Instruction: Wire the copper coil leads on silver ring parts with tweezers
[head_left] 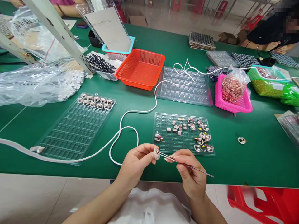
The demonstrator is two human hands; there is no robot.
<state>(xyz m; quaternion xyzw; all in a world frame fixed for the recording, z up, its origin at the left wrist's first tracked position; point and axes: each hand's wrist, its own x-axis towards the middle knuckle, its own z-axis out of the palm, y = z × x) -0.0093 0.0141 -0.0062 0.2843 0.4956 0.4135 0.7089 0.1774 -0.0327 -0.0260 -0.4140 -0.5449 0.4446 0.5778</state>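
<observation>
Between the fingertips of my left hand point(137, 161) is a small white rounded casing point(156, 153), held up just in front of the near tray. My right hand point(192, 171) grips metal tweezers point(187, 164) whose tips reach into the casing's open side. What the tips touch is too small to make out. Beyond my hands lies a clear compartment tray point(177, 144) with white pieces point(179, 128) and several silver-and-white shells point(201, 137) that have small yellow and red parts. One similar shell point(242, 140) sits alone on the table to the right.
At left, a clear tray point(67, 133) bears rows of silver shells point(95, 101). A white cable point(121, 124) winds across the green table. Farther back are a red basket point(142, 67), an upside-down-looking clear tray point(184, 88) and a pink basket point(233, 105). A person's hands point(275, 47) show at far right.
</observation>
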